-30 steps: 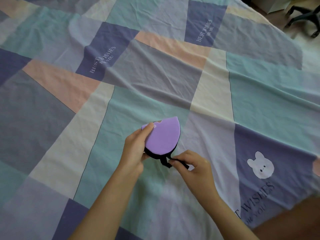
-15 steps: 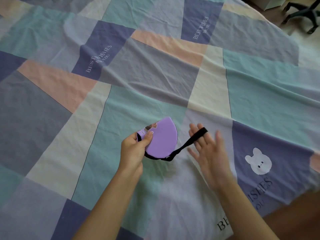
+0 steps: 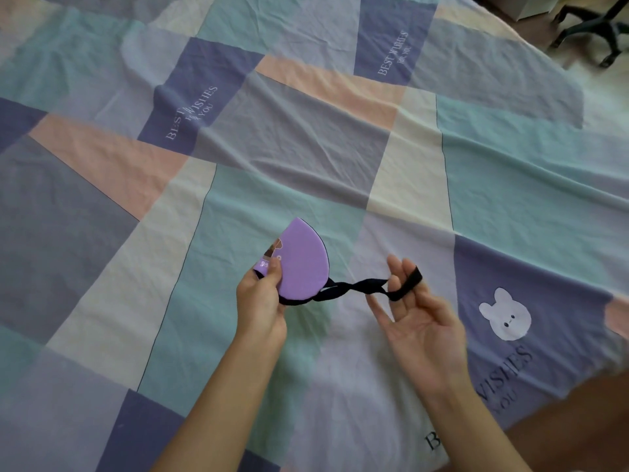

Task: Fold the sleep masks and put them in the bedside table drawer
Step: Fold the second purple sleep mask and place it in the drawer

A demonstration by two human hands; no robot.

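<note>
The bed (image 3: 306,148) lies under a patchwork sheet. Above its near edge, my left hand (image 3: 260,306) grips the folded purple sleep mask (image 3: 301,264). My right hand (image 3: 417,318), palm up with fingers spread, carries its twisted black strap (image 3: 357,289) looped over the fingers.

This is a bedroom in a home. A bed with a patchwork sheet (image 3: 306,137) fills the view. At 1 o'clock stands what seems a wheeled chair base (image 3: 599,25), on a pale floor (image 3: 606,90).
</note>
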